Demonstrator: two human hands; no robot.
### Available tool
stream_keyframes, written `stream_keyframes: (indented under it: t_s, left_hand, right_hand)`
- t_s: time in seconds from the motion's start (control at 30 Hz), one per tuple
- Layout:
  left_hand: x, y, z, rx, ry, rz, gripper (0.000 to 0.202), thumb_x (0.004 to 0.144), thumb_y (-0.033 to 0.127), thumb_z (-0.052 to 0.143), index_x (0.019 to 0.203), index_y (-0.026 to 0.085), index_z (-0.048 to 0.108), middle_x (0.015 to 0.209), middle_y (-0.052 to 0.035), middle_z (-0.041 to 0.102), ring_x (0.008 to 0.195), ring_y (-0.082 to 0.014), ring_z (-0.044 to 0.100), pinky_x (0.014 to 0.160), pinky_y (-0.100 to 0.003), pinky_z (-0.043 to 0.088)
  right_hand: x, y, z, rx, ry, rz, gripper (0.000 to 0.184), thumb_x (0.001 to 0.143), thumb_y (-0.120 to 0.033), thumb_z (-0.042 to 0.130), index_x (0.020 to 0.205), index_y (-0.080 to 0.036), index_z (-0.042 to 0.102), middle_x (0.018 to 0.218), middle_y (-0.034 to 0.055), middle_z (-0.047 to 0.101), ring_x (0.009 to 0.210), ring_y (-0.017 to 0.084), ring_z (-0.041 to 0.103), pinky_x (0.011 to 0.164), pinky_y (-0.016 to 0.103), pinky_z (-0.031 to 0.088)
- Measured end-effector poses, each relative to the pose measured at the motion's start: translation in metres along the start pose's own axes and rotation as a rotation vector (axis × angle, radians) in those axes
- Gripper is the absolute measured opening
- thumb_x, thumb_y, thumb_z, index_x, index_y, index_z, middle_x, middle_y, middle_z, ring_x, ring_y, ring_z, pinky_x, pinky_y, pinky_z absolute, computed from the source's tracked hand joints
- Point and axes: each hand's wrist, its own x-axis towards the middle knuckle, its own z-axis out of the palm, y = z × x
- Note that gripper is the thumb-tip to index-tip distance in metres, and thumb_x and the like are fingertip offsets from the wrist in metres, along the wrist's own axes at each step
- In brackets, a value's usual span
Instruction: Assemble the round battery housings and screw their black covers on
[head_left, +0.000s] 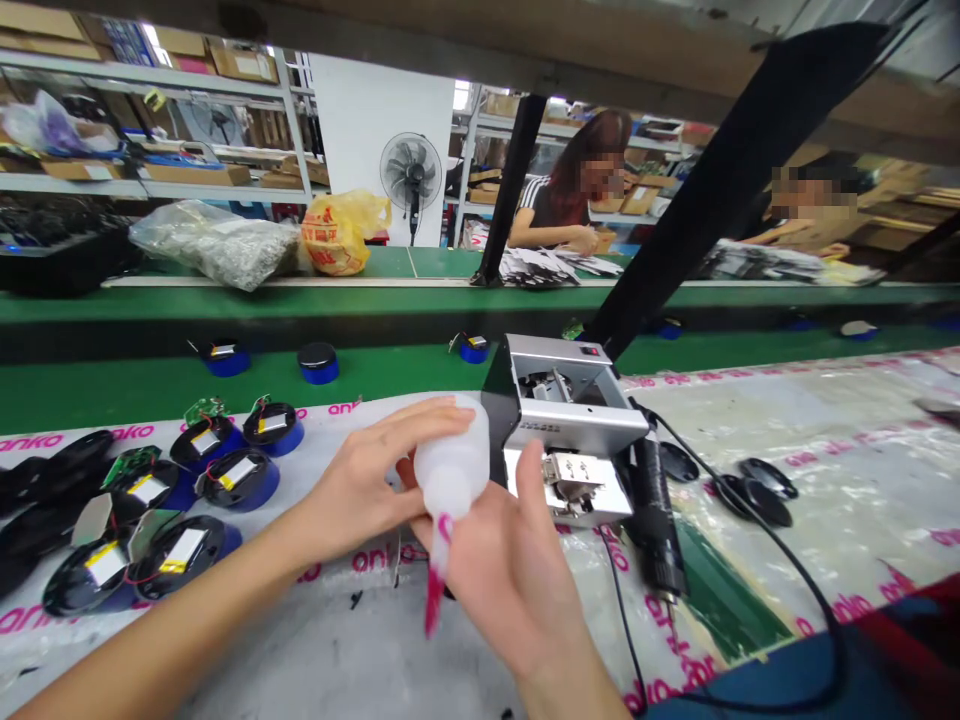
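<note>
The bottle is held above the near edge of the tabletop, tipped so that its pink nozzle points down, just in front of a small metal machine. The left hand has its grip closed around the bottle's white body, fingers laid across the top. The right hand sits against the lower part near the neck with its thumb raised. Its fingers are mostly behind the bottle, so I cannot tell whether that grip is closed on it or only steadying it. The bottle looks like soft, light, translucent plastic that would give under a squeeze, so the body is the place to hold it. The thin nozzle seems a poor hold, and it may be wet or sticky. How full the bottle is cannot be made out, and the nozzle tip is blurred. To the left lie round discs with small cells in them. A black tool and its cable lie to the right, the cable running out of view.
</note>
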Motion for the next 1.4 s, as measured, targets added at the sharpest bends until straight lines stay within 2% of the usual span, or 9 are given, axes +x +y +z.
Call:
stream_keyframes:
  t_s: [0.1,0.2,0.3,0.4,0.5,0.63,0.83,1.1,1.4]
  left_hand:
    - [-0.013,0.003,-0.013,0.099,-0.206,0.069,0.081,0.085,0.029,0.076,0.153,0.035,0.032,0.154,-0.0076,0.047,0.146,-0.0290,0.038,0.118,-0.048,0.038]
    - [-0.026,0.000,-0.013,0.177,-0.287,-0.144,0.111,0.072,0.049,0.084,0.158,0.038,0.014,0.166,-0.0097,0.024,0.151,-0.0345,0.023,0.119,-0.055,0.033]
    - [-0.040,-0.008,0.003,0.108,-0.435,-0.337,0.111,0.066,0.052,0.087,0.156,0.035,0.024,0.159,-0.0120,0.039,0.145,-0.0356,0.038,0.115,-0.056,0.038]
    - [-0.048,-0.016,0.026,0.017,-0.525,-0.389,0.095,0.066,0.050,0.087,0.148,0.028,0.044,0.148,-0.0123,0.054,0.136,-0.0345,0.050,0.112,-0.052,0.041]
    - [-0.050,-0.018,0.040,-0.008,-0.509,-0.412,0.077,0.068,0.046,0.087,0.136,0.026,0.057,0.135,-0.0092,0.066,0.127,-0.0324,0.058,0.108,-0.048,0.045]
    - [-0.049,-0.018,0.042,-0.013,-0.473,-0.428,0.071,0.066,0.039,0.089,0.131,0.029,0.061,0.128,-0.0059,0.070,0.122,-0.0317,0.061,0.106,-0.045,0.046]
    - [-0.050,-0.021,0.040,-0.056,-0.450,-0.407,0.068,0.067,0.039,0.088,0.129,0.032,0.062,0.119,-0.0026,0.073,0.113,-0.0299,0.066,0.101,-0.043,0.048]
    - [-0.052,-0.020,0.042,-0.054,-0.436,-0.453,0.066,0.066,0.039,0.088,0.127,0.036,0.064,0.117,-0.0003,0.073,0.114,-0.0311,0.064,0.095,-0.041,0.051]
    - [-0.050,-0.020,0.040,-0.019,-0.478,-0.459,0.067,0.066,0.039,0.089,0.128,0.032,0.063,0.117,-0.0032,0.072,0.116,-0.0318,0.062,0.095,-0.042,0.050]
  right_hand:
    - [-0.004,0.000,0.003,-0.059,0.005,-0.037,0.050,0.081,-0.058,0.075,0.113,-0.021,0.068,0.114,0.0076,0.071,0.111,0.027,0.066,0.102,0.047,0.052]
    - [-0.021,-0.015,-0.005,-0.261,-0.016,-0.379,0.047,0.078,-0.053,0.081,0.113,-0.024,0.070,0.113,0.0080,0.071,0.104,0.026,0.069,0.093,0.042,0.058]
    - [-0.038,-0.035,-0.021,-0.503,0.038,-0.787,0.061,0.068,-0.046,0.089,0.121,-0.026,0.067,0.117,0.0080,0.069,0.102,0.027,0.069,0.087,0.040,0.060]
    - [-0.043,-0.042,-0.036,-0.589,0.167,-0.949,0.071,0.066,-0.042,0.090,0.129,-0.023,0.062,0.111,0.0071,0.067,0.094,0.024,0.067,0.085,0.040,0.059]
    - [-0.040,-0.034,-0.049,-0.566,0.274,-0.953,0.068,0.065,-0.041,0.090,0.125,-0.024,0.063,0.106,0.0043,0.064,0.092,0.021,0.065,0.085,0.036,0.058]
    - [-0.039,-0.021,-0.057,-0.521,0.397,-0.925,0.056,0.071,-0.035,0.088,0.121,-0.029,0.064,0.106,0.0016,0.065,0.094,0.019,0.065,0.090,0.036,0.056]
    - [-0.039,-0.022,-0.062,-0.579,0.442,-0.928,0.052,0.073,-0.033,0.086,0.120,-0.029,0.063,0.098,0.0035,0.068,0.088,0.024,0.068,0.085,0.042,0.058]
    - [-0.039,-0.020,-0.061,-0.539,0.437,-0.943,0.054,0.071,-0.033,0.089,0.118,-0.028,0.065,0.098,-0.0001,0.068,0.093,0.019,0.067,0.090,0.034,0.058]
    - [-0.035,-0.021,-0.060,-0.600,0.452,-0.967,0.054,0.073,-0.033,0.086,0.122,-0.027,0.063,0.101,0.0041,0.068,0.099,0.025,0.066,0.095,0.045,0.054]
